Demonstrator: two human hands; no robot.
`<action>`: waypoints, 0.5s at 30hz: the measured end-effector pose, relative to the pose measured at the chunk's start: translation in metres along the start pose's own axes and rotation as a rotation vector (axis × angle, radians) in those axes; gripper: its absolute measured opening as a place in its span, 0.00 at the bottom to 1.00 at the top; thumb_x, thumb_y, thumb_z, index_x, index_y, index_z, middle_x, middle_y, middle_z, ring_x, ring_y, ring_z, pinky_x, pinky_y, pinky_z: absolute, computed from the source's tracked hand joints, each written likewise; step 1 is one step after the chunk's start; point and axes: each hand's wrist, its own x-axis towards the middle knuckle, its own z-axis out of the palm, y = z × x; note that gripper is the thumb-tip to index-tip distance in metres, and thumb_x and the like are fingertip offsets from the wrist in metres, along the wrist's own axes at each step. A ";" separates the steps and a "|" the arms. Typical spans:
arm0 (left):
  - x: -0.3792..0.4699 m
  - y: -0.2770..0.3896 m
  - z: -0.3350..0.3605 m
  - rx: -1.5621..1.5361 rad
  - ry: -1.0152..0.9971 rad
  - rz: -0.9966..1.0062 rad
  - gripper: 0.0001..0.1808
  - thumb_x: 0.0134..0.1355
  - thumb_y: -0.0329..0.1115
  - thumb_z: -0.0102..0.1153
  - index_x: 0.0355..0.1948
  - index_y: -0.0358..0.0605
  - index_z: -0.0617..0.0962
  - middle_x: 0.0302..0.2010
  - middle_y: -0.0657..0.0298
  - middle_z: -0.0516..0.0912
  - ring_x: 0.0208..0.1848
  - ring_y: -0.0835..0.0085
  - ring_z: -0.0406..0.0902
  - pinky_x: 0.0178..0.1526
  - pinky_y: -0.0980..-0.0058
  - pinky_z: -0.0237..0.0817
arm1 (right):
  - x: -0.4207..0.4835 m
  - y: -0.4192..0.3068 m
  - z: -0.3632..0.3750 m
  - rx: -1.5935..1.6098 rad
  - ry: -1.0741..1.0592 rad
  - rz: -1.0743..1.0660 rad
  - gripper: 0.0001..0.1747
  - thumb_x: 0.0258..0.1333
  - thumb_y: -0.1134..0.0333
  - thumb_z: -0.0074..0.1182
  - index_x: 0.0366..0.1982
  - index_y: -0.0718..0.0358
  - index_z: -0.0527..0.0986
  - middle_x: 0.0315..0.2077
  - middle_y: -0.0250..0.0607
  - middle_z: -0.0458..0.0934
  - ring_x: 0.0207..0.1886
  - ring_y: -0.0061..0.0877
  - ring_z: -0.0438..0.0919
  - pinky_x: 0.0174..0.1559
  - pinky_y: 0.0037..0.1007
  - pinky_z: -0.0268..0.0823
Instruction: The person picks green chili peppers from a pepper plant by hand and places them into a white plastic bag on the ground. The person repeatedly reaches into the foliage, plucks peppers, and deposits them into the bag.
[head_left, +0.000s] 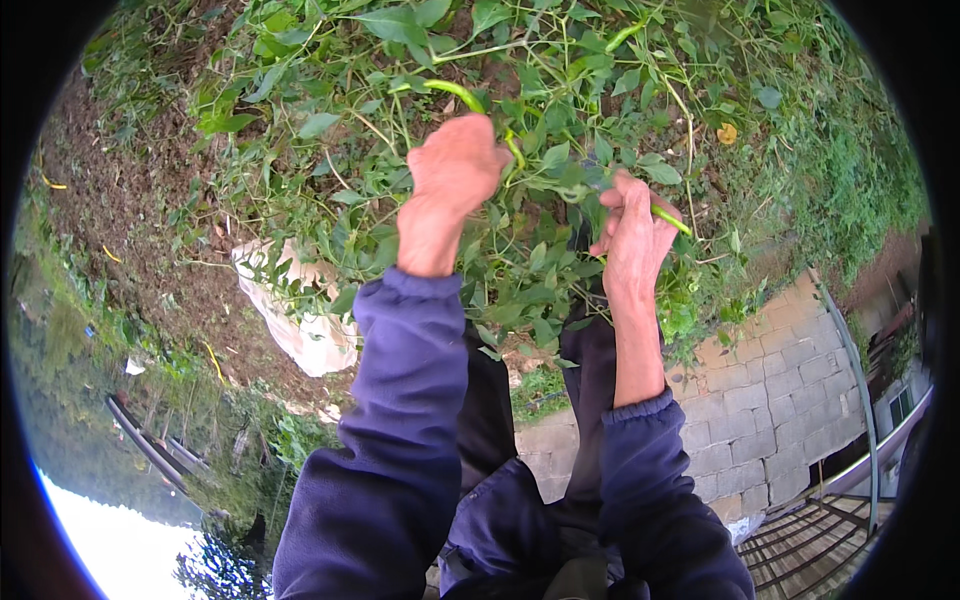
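Leafy green chili pepper plants (555, 262) spread before me. My left hand (456, 165) is among them, its back up and fingers curled; a long green chili pepper (456, 91) shows just beyond it. Whether that hand grips the pepper or a stem is hidden. Just to its right hangs a crooked yellow-green pepper (515, 150). My right hand (636, 232) has a slim green pepper (670, 219) in it, one end sticking out on the right, the fingers bent near the leaves. Another green pepper (624, 36) hangs farther up.
A pale plastic sheet or bag (322, 341) lies on the soil left of the plants. Stone or block paving (757, 397) lies at the lower right, with a slatted metal rack (814, 536) beyond it. A dry yellow leaf (727, 133) is at the upper right.
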 end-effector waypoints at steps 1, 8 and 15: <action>-0.001 -0.004 -0.003 -0.061 0.013 0.007 0.23 0.59 0.46 0.62 0.45 0.36 0.82 0.41 0.49 0.85 0.46 0.54 0.83 0.48 0.55 0.72 | 0.000 -0.001 0.001 0.007 -0.017 -0.022 0.24 0.55 0.53 0.58 0.22 0.71 0.75 0.10 0.30 0.63 0.09 0.17 0.60 0.10 0.24 0.59; -0.036 -0.025 0.006 -0.626 0.559 0.146 0.31 0.51 0.36 0.73 0.52 0.27 0.77 0.32 0.49 0.86 0.30 0.68 0.84 0.34 0.75 0.75 | 0.000 -0.012 0.003 0.057 -0.043 0.178 0.18 0.56 0.57 0.59 0.22 0.64 0.74 0.11 0.27 0.62 0.09 0.16 0.58 0.10 0.24 0.57; -0.039 -0.027 0.015 -0.537 0.488 0.079 0.23 0.54 0.36 0.72 0.46 0.29 0.81 0.31 0.54 0.86 0.27 0.77 0.80 0.29 0.79 0.70 | 0.000 -0.011 0.003 0.153 -0.156 0.134 0.18 0.55 0.58 0.61 0.19 0.55 0.67 0.12 0.24 0.62 0.10 0.14 0.59 0.11 0.23 0.58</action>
